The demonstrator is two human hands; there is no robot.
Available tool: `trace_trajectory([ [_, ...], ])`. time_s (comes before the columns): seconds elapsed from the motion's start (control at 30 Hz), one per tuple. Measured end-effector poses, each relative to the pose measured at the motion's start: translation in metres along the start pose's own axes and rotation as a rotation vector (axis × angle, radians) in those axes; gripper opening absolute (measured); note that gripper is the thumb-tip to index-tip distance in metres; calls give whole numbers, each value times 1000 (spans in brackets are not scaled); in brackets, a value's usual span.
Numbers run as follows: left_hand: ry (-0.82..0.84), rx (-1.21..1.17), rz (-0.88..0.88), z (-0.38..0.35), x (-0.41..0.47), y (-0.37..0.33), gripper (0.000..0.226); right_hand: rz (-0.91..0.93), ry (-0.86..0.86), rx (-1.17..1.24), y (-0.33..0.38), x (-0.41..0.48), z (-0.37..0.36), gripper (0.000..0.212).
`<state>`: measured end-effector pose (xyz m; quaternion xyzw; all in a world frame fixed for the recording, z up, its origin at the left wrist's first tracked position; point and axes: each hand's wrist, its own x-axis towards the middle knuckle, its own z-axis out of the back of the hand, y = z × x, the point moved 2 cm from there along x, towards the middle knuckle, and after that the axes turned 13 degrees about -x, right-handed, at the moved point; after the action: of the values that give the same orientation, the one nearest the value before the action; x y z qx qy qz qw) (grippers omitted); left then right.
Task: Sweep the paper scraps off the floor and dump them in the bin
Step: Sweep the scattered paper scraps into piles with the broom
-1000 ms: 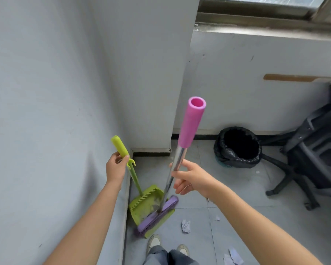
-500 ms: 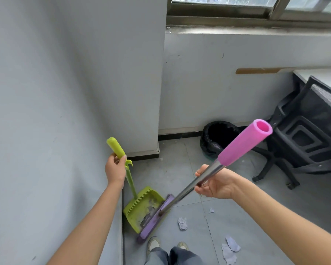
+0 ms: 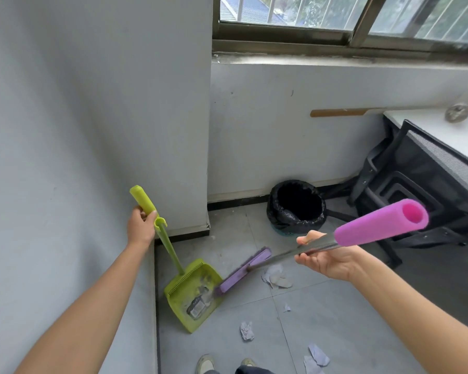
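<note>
My left hand (image 3: 140,225) grips the upright handle of a lime-green dustpan (image 3: 193,292), whose pan rests on the grey floor by the wall with some scraps inside. My right hand (image 3: 326,256) holds the metal shaft of a broom just below its pink foam grip (image 3: 381,226). The purple broom head (image 3: 243,271) lies at the pan's right edge. Crumpled paper scraps lie on the tiles: a larger wad (image 3: 276,276) beside the broom head, one (image 3: 247,331) nearer my feet, a few (image 3: 315,357) at the bottom. A bin with a black liner (image 3: 296,207) stands open against the far wall.
A grey wall runs along the left and a pillar (image 3: 157,109) juts out behind the dustpan. A black office chair (image 3: 416,190) lies tilted at the right by a white desk (image 3: 454,130). My shoes (image 3: 206,364) show at the bottom edge.
The broom head has swung rightward, out of the dustpan to its right edge, and the pink grip has tipped lower and further right. The view has shifted up, showing more window.
</note>
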<state>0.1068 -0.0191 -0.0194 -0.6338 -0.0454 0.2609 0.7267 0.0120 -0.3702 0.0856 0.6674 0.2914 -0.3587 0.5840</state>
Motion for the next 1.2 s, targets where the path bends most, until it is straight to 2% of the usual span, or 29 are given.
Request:
trace_trajectory([
  [0.23, -51, 12, 46, -10, 20, 0, 37, -32, -11, 59, 16, 23, 27, 14],
  [0.4, -108, -157, 163, -18, 27, -3, 42, -34, 40, 139, 22, 41, 53, 16],
  [0.57, -219, -131, 300, -72, -8, 11, 17, -27, 127, 111, 31, 54, 81, 25],
  [0.63, -100, -207, 487, -128, -43, 18, 4, -42, 138, 61, 34, 60, 93, 25],
  [0.67, 0, -257, 617, -161, -65, 20, 7, -49, 133, 29, 35, 63, 99, 23],
  [0.7, 103, -320, 757, -194, -87, 22, 18, -52, 126, -7, 36, 65, 104, 22],
  [0.77, 295, -478, 1044, -257, -131, 19, 58, -49, 116, -70, 38, 67, 113, 19],
  [0.8, 357, -556, 1153, -284, -150, 17, 68, -42, 123, -89, 39, 66, 117, 19],
  [0.83, 402, -634, 1230, -308, -166, 13, 64, -35, 140, -92, 40, 65, 122, 19],
  [0.9, 370, -730, 1238, -346, -181, 14, 25, -22, 199, -101, 38, 62, 134, 22],
  [0.93, 324, -763, 1198, -359, -183, 16, 17, -15, 231, -145, 37, 60, 142, 21],
  [1.03, 222, -760, 1176, -382, -181, 29, 29, 1, 303, -470, 45, 38, 170, 9],
  [1.13, 220, -686, 1163, -385, -192, 37, 31, -28, 414, -743, 58, 2, 198, 50],
  [1.2, 225, -628, 1141, -385, -197, 48, 33, -47, 404, -826, 58, -21, 210, 67],
])
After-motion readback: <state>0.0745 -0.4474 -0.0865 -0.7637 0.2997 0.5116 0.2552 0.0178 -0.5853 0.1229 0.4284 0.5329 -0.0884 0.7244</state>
